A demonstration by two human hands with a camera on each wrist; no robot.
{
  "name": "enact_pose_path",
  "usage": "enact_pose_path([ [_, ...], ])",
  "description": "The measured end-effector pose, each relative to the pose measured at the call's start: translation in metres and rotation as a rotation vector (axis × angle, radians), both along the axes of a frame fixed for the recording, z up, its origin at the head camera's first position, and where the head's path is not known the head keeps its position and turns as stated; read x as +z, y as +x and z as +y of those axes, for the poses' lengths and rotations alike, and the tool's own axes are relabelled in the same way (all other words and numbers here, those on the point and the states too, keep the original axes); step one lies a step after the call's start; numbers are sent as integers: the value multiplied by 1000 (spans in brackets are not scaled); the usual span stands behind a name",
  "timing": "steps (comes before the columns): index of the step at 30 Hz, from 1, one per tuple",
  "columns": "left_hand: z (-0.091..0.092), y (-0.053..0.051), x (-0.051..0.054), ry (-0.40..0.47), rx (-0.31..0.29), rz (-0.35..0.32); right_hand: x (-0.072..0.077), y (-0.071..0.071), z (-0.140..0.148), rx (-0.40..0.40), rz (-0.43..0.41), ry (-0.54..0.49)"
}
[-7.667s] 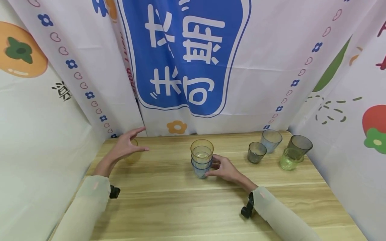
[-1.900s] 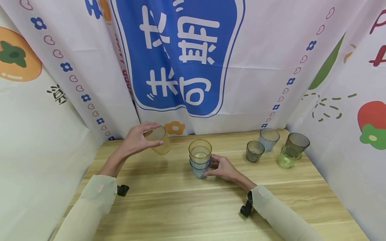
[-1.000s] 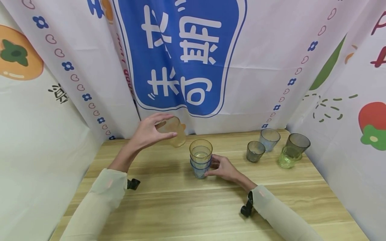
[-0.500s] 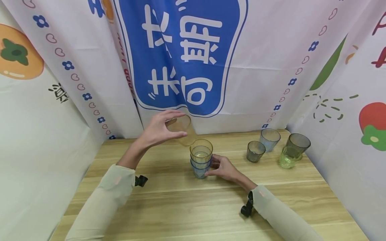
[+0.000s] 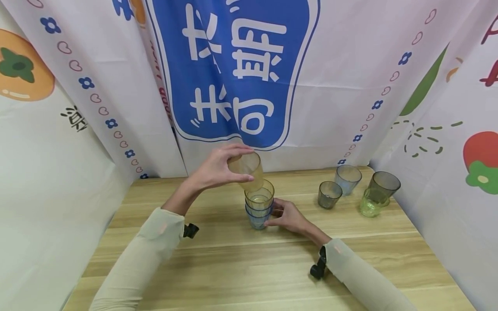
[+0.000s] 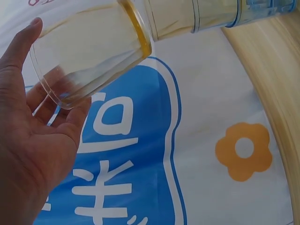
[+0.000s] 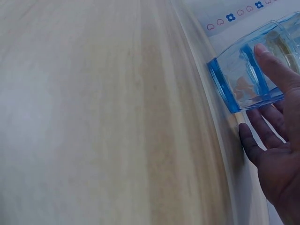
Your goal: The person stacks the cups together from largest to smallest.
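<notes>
An amber drinking glass (image 5: pixel 253 169) hangs tilted over the stack; my left hand (image 5: pixel 215 169) holds it near the rim between thumb and fingers. In the left wrist view, the thick base of this amber glass (image 6: pixel 91 54) faces the top of the stack. The stack of glasses (image 5: pixel 259 211) stands upright mid-table, an amber glass uppermost and blue-rimmed ones below. My right hand (image 5: pixel 289 218) grips the stack low on its right side. In the right wrist view, thumb and fingers lie around the blue bottom glass (image 7: pixel 248 75).
To the right on the wooden table (image 5: pixel 233 268) stand a small grey glass (image 5: pixel 330 196), a blue glass (image 5: pixel 349 178), a dark grey glass (image 5: pixel 385 185) and a green glass (image 5: pixel 371 207). A printed cloth (image 5: pixel 330 108) hangs behind the table.
My left hand, first beside the amber glass at the far left, has taken it, lifted it and carried it right to above the stack. The right hand has stayed on the stack.
</notes>
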State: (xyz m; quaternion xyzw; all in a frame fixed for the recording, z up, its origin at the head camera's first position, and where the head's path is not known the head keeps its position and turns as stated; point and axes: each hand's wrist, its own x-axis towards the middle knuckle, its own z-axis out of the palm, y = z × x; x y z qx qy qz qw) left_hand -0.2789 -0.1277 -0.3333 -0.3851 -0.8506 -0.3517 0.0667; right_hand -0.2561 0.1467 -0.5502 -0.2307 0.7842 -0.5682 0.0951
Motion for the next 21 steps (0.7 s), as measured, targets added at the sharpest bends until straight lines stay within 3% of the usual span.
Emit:
enact_pose_path([
  [2, 2, -1, -1, -5, -20, -10, 8, 4, -1, 3, 0, -4],
  [6, 7, -3, 0, -15, -45, -24, 9, 2, -2, 4, 0, 7],
  [9, 11, -4, 0, -18, -59, -30, 0, -2, 1, 4, 10, 6],
  [21, 21, -8, -11, -110, -149, -47, -3, -2, 2, 6, 44, 2],
])
